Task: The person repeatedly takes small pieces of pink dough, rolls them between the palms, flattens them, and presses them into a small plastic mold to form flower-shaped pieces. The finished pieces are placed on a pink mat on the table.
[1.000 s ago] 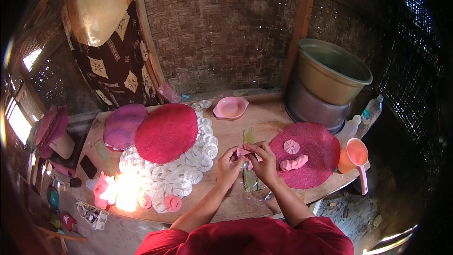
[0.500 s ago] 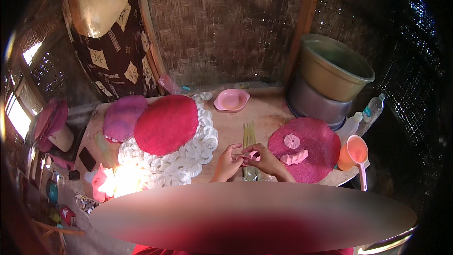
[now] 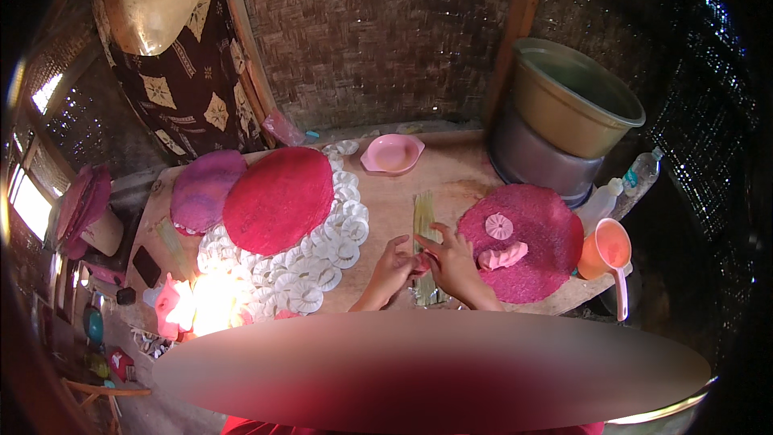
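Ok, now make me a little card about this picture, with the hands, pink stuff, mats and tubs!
Left hand: holding a small pink piece
Right hand: at that same piece; grip unclear
Under the hands: greenish strips
Mats at left: red mat, purple mat
Mat at right: magenta mat, with a pleated pink disc and pink lump on it
White pleated discs: many, beside the red mat
Tubs: brownish tub stacked on grey tub

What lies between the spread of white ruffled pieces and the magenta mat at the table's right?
The head view shows greenish strips there, the person's left hand and right hand, and a small pink piece between the hands.
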